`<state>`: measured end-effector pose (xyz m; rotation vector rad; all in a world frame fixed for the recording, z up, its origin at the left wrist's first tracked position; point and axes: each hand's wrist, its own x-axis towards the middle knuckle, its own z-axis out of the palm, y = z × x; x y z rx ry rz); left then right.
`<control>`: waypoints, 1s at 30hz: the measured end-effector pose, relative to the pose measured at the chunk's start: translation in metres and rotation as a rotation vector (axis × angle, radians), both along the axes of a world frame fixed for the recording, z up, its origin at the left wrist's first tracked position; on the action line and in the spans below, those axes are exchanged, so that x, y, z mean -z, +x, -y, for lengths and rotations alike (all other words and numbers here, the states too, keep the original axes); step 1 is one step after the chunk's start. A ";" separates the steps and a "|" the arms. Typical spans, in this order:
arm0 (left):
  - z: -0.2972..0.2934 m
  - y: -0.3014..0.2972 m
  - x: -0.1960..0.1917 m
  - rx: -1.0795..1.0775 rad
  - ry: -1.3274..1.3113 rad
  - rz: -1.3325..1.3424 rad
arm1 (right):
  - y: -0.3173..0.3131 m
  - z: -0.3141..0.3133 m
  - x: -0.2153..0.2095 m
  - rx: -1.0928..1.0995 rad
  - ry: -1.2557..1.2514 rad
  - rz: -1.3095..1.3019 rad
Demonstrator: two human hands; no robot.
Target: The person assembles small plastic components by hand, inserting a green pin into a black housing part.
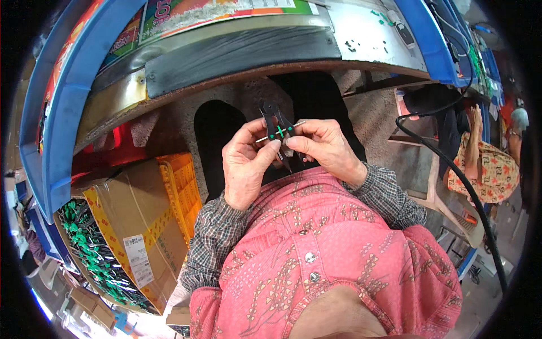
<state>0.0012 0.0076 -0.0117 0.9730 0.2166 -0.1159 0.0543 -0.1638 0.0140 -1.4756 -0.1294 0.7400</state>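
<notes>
At centre frame, left hand (247,164) and right hand (322,148) together, fingers (270,148) of both pinched on a small black plastic clip (276,125) with green pieces and a thin metal pin. At lower left, cardboard box (148,217) beside green-and-black parts (93,248).

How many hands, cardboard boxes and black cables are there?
Hands: 2, the left hand and the right hand, both on a small black part with green bits
Cardboard boxes: 1
Black cables: 1
Total: 4
</notes>
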 end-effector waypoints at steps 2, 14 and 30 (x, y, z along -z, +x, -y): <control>0.001 0.000 0.000 -0.002 0.007 -0.008 | -0.001 0.000 -0.001 -0.001 -0.026 0.014; -0.007 0.001 0.000 0.029 0.093 0.048 | -0.001 -0.001 0.007 -0.035 -0.012 0.087; -0.011 0.019 -0.004 -0.034 0.241 0.133 | 0.001 -0.005 -0.004 -0.044 -0.032 0.081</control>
